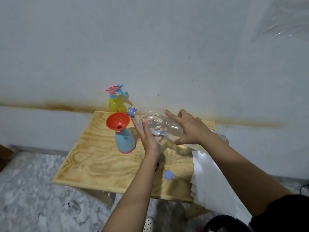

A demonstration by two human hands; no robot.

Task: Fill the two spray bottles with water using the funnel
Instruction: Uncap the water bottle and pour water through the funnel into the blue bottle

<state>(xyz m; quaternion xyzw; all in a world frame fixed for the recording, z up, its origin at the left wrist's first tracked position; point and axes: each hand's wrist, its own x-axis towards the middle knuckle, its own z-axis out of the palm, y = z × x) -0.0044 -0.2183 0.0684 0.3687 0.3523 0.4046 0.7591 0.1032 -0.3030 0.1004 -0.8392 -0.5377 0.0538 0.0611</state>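
A clear plastic water bottle [160,123] lies tipped on its side in the air, its open blue-ringed neck [131,112] at the rim of an orange funnel [117,121]. The funnel stands in the neck of a blue spray bottle [125,141] with a pink base, which has no spray head on. My left hand [148,136] supports the water bottle from below near its neck. My right hand [187,128] grips its rear part, index finger stretched along the top. A yellow spray bottle [115,104] with a pink and blue trigger head stands behind at the table's far edge.
Everything rests on a small wooden table [93,158] against a pale wall. A loose blue cap [168,174] lies near the front. White paper sheets [210,178] overhang the right side. Another clear plastic item [222,138] shows behind my right wrist. Marbled floor lies below.
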